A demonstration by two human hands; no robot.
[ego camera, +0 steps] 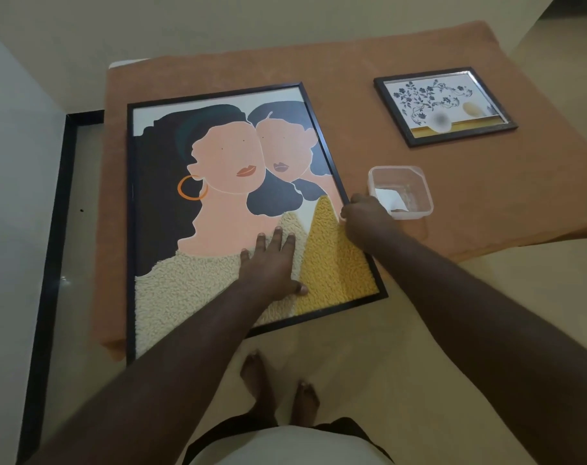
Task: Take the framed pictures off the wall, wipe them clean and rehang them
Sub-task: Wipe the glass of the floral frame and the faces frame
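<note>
A large black-framed picture [218, 182] of two stylised figures lies flat on an orange cloth-covered table [486, 182], its lower part overhanging the near edge. My left hand [268, 263] presses flat on the picture's lower middle, fingers straight. At the frame's right edge my right hand [366, 214] has its fingers curled; I cannot tell whether they hold a cloth or the frame. A small dark-framed floral picture [444, 105] lies flat at the table's far right.
A clear plastic container [401, 191] with something white inside stands just right of my right hand. A pale wall and a black-edged floor strip [50, 236] run along the left. My bare feet [278, 387] stand on the tiled floor below the table.
</note>
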